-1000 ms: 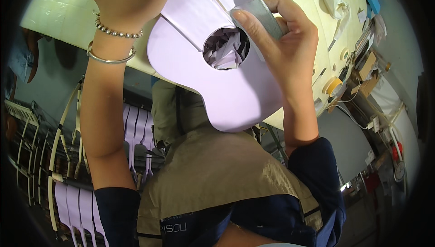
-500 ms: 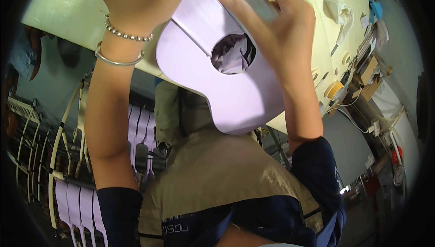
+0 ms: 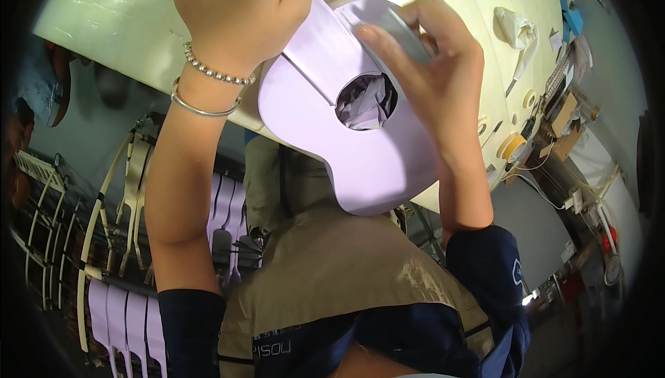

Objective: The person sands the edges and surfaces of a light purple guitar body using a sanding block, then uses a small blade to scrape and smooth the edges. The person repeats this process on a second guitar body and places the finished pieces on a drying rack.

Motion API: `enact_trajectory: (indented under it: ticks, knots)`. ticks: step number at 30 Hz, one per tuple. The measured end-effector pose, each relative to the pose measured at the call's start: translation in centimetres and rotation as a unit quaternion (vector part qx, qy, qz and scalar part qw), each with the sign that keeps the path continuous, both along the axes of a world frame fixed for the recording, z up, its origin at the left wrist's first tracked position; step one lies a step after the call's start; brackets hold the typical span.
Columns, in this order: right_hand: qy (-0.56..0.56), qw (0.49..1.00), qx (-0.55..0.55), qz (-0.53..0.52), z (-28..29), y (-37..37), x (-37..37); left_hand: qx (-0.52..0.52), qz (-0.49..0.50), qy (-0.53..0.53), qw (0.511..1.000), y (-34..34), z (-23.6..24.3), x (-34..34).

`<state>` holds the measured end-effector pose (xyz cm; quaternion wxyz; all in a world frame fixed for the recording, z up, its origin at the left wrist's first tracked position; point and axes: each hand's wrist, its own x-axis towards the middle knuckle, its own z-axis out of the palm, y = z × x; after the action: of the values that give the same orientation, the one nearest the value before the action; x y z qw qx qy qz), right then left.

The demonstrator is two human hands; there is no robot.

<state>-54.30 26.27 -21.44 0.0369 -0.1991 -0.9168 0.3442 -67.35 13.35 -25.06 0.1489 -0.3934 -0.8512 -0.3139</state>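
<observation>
Your lilac guitar body (image 3: 374, 170) lies face up on the desk (image 3: 104, 38), with its rounded lower end coming past the near edge, toward your apron (image 3: 332, 260). It looks hollow and stiff, so I judge it rather light for its size, but easy to dent; its smooth face may slide or take scratches. A good place to take hold is the neck (image 3: 325, 52) or the narrow waist of the guitar body. Better not to hook fingers in the sound hole (image 3: 393, 103), which has crumpled paper (image 3: 367, 106) inside.

Your right hand (image 3: 443, 66) pinches a grey block (image 3: 410, 40) between thumb and fingers, at the upper right part of the guitar body; the blur does not show if the block touches it. Your left hand (image 3: 242, 4) is at the neck end of the guitar body, its fingers out of view, so I cannot tell how it grips.

The beaded bracelet (image 3: 215, 73) and the bangle (image 3: 208, 112), left of the guitar body, could rub its finish. To its right are a white cloth (image 3: 516, 31) and a roll of yellow tape (image 3: 512, 148), well apart and not in the way. Lower on its left, lilac pieces (image 3: 116, 309) hang by a rack (image 3: 82, 295).
</observation>
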Motion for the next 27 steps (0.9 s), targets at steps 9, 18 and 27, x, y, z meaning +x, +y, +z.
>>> enact_trajectory:
  ticks: [9,18,27]
  knots:
    - [0.003,1.0,0.004,0.004,0.1,-0.2,-1.0,0.013,-0.007,0.006,1.0,0.1,0.0,0.3]
    - [0.024,0.999,0.025,0.004,0.1,-0.6,-1.2,-0.069,-0.032,-0.066,0.995,-1.0,-0.4,-0.3]
    - [-0.051,0.91,-0.319,-0.26,2.8,9.8,6.9,-0.074,-0.005,-0.042,0.996,-0.4,0.5,0.2]
